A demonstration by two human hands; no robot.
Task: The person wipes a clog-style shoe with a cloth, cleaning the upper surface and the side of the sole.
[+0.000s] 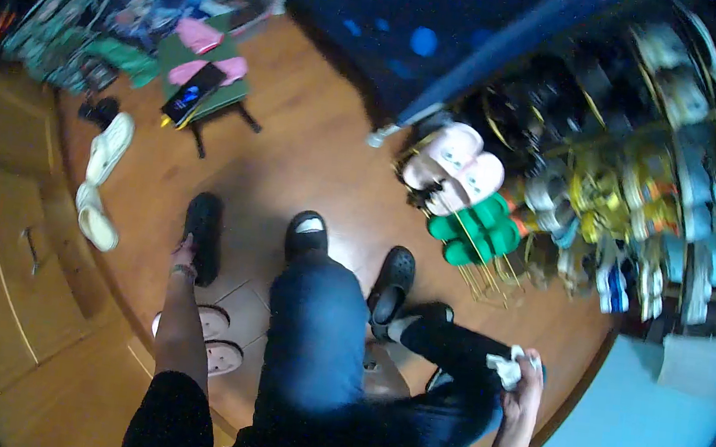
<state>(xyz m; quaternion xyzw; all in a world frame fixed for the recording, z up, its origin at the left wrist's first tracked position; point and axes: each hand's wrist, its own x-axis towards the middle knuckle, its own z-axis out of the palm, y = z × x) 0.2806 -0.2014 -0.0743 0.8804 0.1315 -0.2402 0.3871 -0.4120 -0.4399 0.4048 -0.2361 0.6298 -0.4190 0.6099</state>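
My left hand [184, 255] is closed on the near side of a dark clog [205, 233], held out over the floor at left; its fingers are partly hidden. In my right hand [524, 393], beside my bent right knee, is a crumpled white tissue [505, 369], pinched between the fingers. A dark slipper [307, 234] is on my left foot. Another dark clog [392, 282], with holes in its top, is near my right foot, which is partly covered by my crossed leg.
At right stands a rack full of shoes [609, 190], with pink slippers [455, 166] and green slippers [477, 228] at its near end. White clogs [111, 147], a green folding stool [231, 99] bearing a phone [194, 94], and a wooden cabinet [6, 254] are at left. Pink slippers [224, 357] lie behind my left arm.
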